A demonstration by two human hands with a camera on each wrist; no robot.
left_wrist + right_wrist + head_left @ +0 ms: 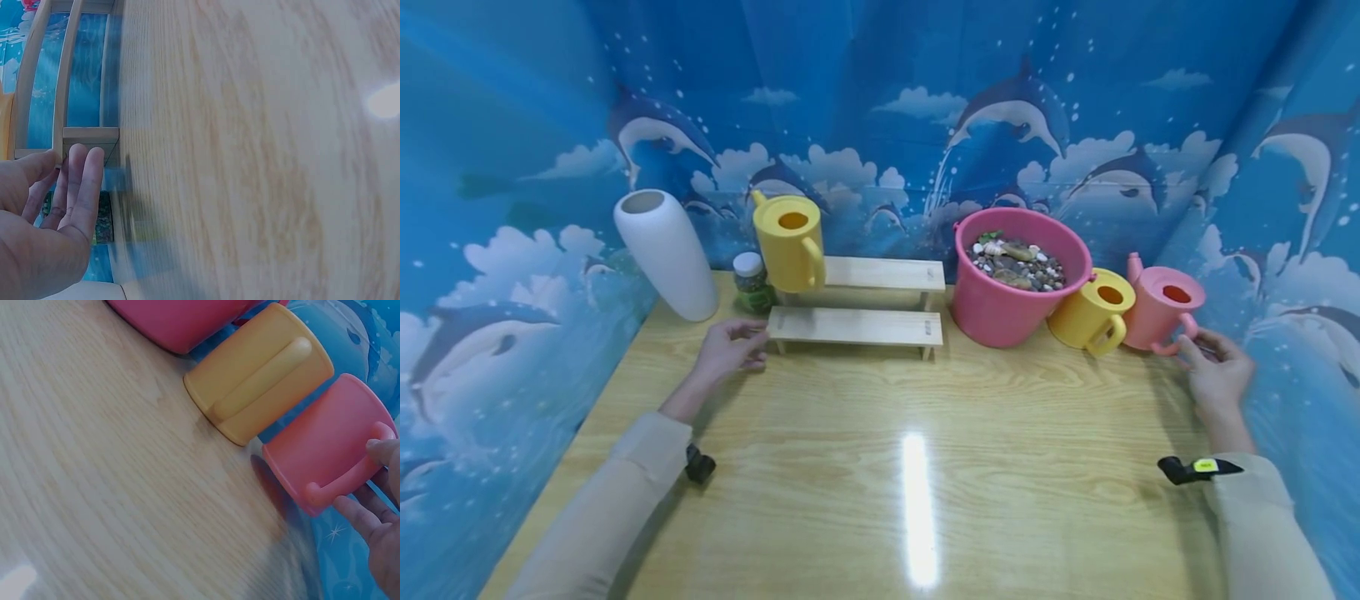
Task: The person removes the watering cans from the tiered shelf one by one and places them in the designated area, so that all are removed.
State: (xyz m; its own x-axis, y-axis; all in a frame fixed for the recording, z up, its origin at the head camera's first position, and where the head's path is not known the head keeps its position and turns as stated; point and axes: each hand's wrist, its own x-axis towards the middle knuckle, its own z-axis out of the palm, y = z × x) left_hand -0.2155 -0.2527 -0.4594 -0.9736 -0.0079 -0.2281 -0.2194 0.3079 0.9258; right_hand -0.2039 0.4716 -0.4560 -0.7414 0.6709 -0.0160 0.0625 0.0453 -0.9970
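Observation:
At the left end of a two-tier wooden stand (855,327), my left hand (730,348) pinches the corner of the lower board. Thumb and fingertips (47,159) meet at that board's end, the other fingers stretched out. Upon the upper tier sits a yellow watering can (786,250). My right hand (1219,375) holds the handle of a pink watering can (1157,310), which stands at the far right. Its thumb (381,450) lies on the handle, with fingers behind it. A second yellow watering can (1086,312) stands just left of the pink one.
A pink bucket (1000,312) of pebbles and shells stands right of the wooden stand. Behind my left hand are a white vase (670,254) and a white-lidded jar (754,287) with green contents. A dolphin-print curtain (865,100) closes off the table's (820,467) back and sides.

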